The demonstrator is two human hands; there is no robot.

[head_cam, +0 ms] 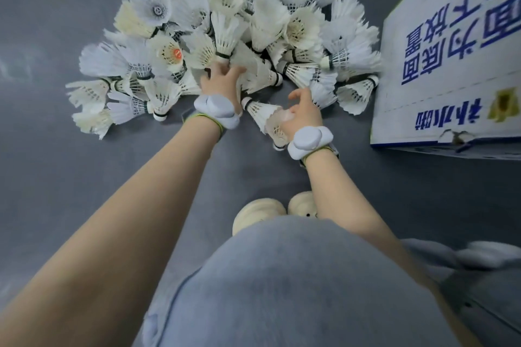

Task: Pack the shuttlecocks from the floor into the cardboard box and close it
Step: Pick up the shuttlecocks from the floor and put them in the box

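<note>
- Here we take the heap of shuttlecocks (225, 22) on the grey floor (42, 177) as our landmark; it is a loose mound of white feathered shuttlecocks pointing every way, some with dark bands at the cork.
- At the near edge of the heap we see the left hand (218, 77), its fingers curled into the feathers and corks; it seems to grip one or more shuttlecocks, though we cannot tell which.
- Just nearer than the heap and to its right we see the right hand (303, 113), fingers curved round the feather skirts of a held pair of shuttlecocks (267, 118), one cork pointing up-left toward the heap and the other toward us.
- To the right of the heap stands the cardboard box (451, 65), white with blue printed characters; its side touches the outermost shuttlecocks. We cannot tell from this view whether it is open.
- Each wrist, on the near side of the heap, carries a white padded wrist device (215, 110) on a yellow-green strap.
- Well nearer than the heap we see two cream shoes (262, 211) on the floor and the grey clothing (282, 290) of the person.
</note>
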